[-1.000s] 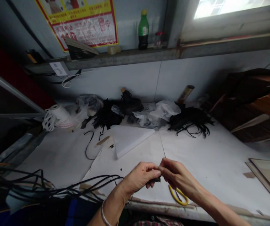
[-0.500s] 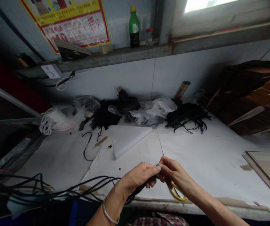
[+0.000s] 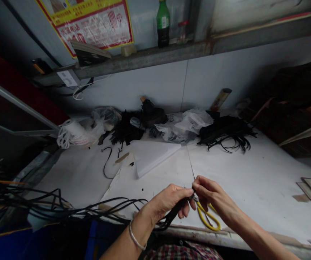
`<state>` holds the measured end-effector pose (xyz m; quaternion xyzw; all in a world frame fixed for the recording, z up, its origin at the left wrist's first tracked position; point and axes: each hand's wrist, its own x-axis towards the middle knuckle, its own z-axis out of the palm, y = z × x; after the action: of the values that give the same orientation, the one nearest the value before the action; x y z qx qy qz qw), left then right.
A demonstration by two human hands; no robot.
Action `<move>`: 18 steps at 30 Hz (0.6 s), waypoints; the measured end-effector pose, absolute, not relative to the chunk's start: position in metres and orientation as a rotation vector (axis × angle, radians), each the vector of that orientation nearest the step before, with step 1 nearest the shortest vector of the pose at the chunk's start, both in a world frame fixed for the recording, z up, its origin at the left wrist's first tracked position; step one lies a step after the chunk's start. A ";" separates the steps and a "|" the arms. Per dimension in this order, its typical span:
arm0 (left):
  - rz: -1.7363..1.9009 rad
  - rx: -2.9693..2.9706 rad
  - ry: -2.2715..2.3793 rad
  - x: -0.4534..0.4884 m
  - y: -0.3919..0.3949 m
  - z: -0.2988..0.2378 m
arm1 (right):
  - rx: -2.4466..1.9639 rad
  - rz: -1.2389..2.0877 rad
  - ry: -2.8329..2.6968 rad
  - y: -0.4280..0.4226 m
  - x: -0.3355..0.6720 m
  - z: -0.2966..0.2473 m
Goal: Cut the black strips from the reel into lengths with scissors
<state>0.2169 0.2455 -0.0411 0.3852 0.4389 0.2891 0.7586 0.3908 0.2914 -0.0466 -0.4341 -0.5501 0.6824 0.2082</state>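
While the left hand (image 3: 171,202) is gripping a bundle of black strips (image 3: 175,213) between thumb and curled fingers, the right hand (image 3: 212,195) is meeting it at the bundle's upper end. The right thumb and index finger are bending toward each other there; whether they are gripping a strip cannot be told, as the contact is small and partly hidden. The bundle is slanting down from the left fingers over the near edge of the worktable (image 3: 266,187). A yellow handle loop (image 3: 212,228) is lying just below the right hand. Black cords (image 3: 117,206) are extending leftward from beside the left forearm. Beyond the hands, a folded white sheet (image 3: 155,157) is lying on the table, and a black strip pile (image 3: 225,131) is resting farther back, toward the right.
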 end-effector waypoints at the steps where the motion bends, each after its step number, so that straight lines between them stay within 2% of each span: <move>1: 0.629 0.825 0.922 0.214 0.244 -0.042 | -1.215 1.880 -1.564 0.295 0.394 -0.047; 6: 0.564 0.790 0.883 0.201 0.230 -0.048 | -1.331 1.718 -1.706 0.306 0.411 -0.051; 18: 0.364 0.878 0.960 0.172 0.215 -0.061 | -1.511 1.501 -1.546 0.341 0.473 -0.079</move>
<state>0.1723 0.2154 -0.0609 0.4066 0.4442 0.1687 0.7803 0.4734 0.3413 -0.0788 -0.5556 -0.5684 0.5520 0.2520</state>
